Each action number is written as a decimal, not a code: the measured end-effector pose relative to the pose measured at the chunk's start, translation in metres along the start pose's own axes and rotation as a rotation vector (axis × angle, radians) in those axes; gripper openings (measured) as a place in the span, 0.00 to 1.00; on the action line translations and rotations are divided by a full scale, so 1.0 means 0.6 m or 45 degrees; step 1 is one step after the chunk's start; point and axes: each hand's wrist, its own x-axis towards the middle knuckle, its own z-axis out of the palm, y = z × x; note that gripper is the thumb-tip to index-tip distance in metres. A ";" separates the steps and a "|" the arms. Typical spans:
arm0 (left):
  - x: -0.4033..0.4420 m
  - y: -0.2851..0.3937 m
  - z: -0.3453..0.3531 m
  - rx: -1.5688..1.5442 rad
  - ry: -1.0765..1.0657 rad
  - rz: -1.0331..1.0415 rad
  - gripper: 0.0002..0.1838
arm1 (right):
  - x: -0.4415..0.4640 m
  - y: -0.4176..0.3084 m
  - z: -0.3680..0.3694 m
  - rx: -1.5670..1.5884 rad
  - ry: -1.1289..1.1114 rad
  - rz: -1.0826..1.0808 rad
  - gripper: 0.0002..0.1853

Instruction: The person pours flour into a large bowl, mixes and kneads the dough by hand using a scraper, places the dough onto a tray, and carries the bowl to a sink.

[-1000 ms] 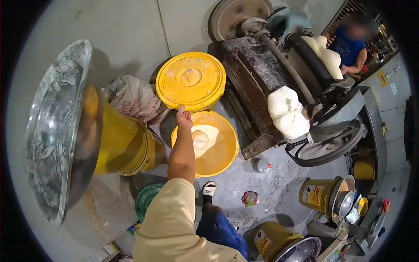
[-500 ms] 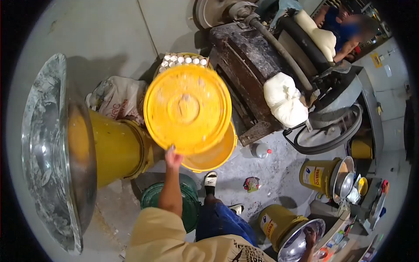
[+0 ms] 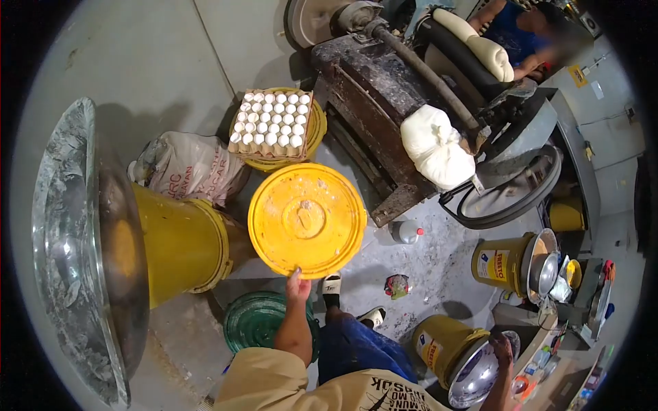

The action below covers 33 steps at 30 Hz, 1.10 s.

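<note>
My left hand (image 3: 297, 288) pinches the near edge of a round yellow bucket lid (image 3: 306, 220), which has a raised knob and whitish smears. The lid covers the open yellow bucket beneath it; whether it rests on the rim cannot be told. Beyond it, a tray of white eggs (image 3: 271, 122) sits on another yellow lidded container (image 3: 317, 130). At the lower right, my right hand (image 3: 504, 348) is at the far side of a shiny metal bowl (image 3: 473, 380) on a labelled yellow bucket (image 3: 430, 342). Its fingers are dark and indistinct.
A green lidded bin (image 3: 257, 322) stands by my left arm. A large floury metal basin (image 3: 75, 253) tops a yellow bucket (image 3: 178, 243) at left. Ahead are a heavy roller machine (image 3: 370, 89) with dough and a belt wheel (image 3: 514, 198). Another person (image 3: 514, 34) works behind it.
The lid has come down toward me and now hides the bucket opening that showed beside it. The egg tray is fully uncovered. My right hand has shifted toward the bowl's far rim.
</note>
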 end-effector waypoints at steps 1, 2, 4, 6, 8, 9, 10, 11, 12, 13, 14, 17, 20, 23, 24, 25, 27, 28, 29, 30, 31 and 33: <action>0.016 -0.011 -0.006 0.017 -0.029 0.015 0.19 | 0.000 -0.019 -0.006 -0.018 -0.011 -0.007 0.20; 0.024 -0.020 -0.015 0.022 0.072 0.005 0.18 | -0.002 -0.031 -0.013 -0.034 -0.025 -0.011 0.22; 0.075 -0.035 -0.102 0.050 0.259 -0.013 0.18 | -0.005 -0.041 -0.018 -0.045 -0.048 -0.017 0.25; 0.037 -0.023 -0.104 0.362 0.351 0.023 0.19 | 0.001 -0.022 -0.013 -0.092 0.017 -0.082 0.23; -0.003 -0.004 -0.102 0.654 0.315 -0.067 0.21 | 0.022 -0.002 -0.018 -0.100 0.004 -0.265 0.21; -0.027 0.013 -0.074 0.742 0.452 -0.240 0.24 | 0.025 0.022 -0.013 -0.032 0.057 -0.154 0.25; -0.008 0.024 -0.126 0.763 0.208 -0.435 0.27 | 0.014 -0.005 -0.038 -0.332 -0.035 0.020 0.26; -0.025 0.037 -0.104 0.992 0.434 -0.510 0.29 | 0.030 0.092 -0.021 -0.127 -0.049 0.031 0.27; -0.039 0.039 -0.081 1.040 0.372 -0.434 0.32 | 0.031 0.170 -0.006 -0.092 0.001 -0.019 0.26; -0.031 0.041 -0.079 1.030 0.197 -0.406 0.35 | -0.004 0.164 -0.017 -0.104 0.022 -0.019 0.26; -0.034 0.040 -0.052 1.263 0.273 -0.437 0.35 | -0.038 0.142 -0.033 -0.129 0.027 -0.027 0.25; -0.059 -0.008 0.030 1.917 0.544 -0.489 0.35 | -0.064 0.274 -0.001 0.239 0.029 0.106 0.24; -0.072 -0.098 0.068 2.023 0.473 -0.279 0.32 | -0.065 0.301 -0.020 0.231 0.239 0.105 0.25; -0.103 -0.251 0.118 2.144 0.475 -0.344 0.25 | -0.028 0.383 -0.037 0.356 0.380 0.028 0.27; -0.105 -0.309 0.144 2.196 0.317 -0.403 0.23 | -0.018 0.410 -0.036 0.351 0.446 -0.008 0.26; -0.115 -0.367 0.163 2.242 0.172 -0.467 0.21 | -0.013 0.439 -0.019 0.432 0.511 0.020 0.26; -0.135 -0.485 0.189 2.344 -0.182 -0.582 0.17 | -0.030 0.477 0.000 0.538 0.587 0.058 0.26; -0.136 -0.552 0.203 2.393 -0.396 -0.618 0.16 | -0.055 0.472 -0.021 0.654 0.537 0.151 0.25; -0.138 -0.618 0.215 2.347 -0.456 -0.665 0.16 | -0.053 0.494 -0.021 0.623 0.565 0.149 0.25; -0.142 -0.685 0.237 2.296 -0.508 -0.704 0.16 | -0.046 0.517 -0.012 0.590 0.586 0.138 0.26; -0.157 -0.745 0.262 2.366 -0.566 -0.638 0.15 | -0.045 0.523 -0.017 0.724 0.587 0.181 0.25; -0.202 -0.850 0.324 2.446 -0.682 -0.545 0.16 | -0.031 0.544 -0.011 0.877 0.633 0.233 0.24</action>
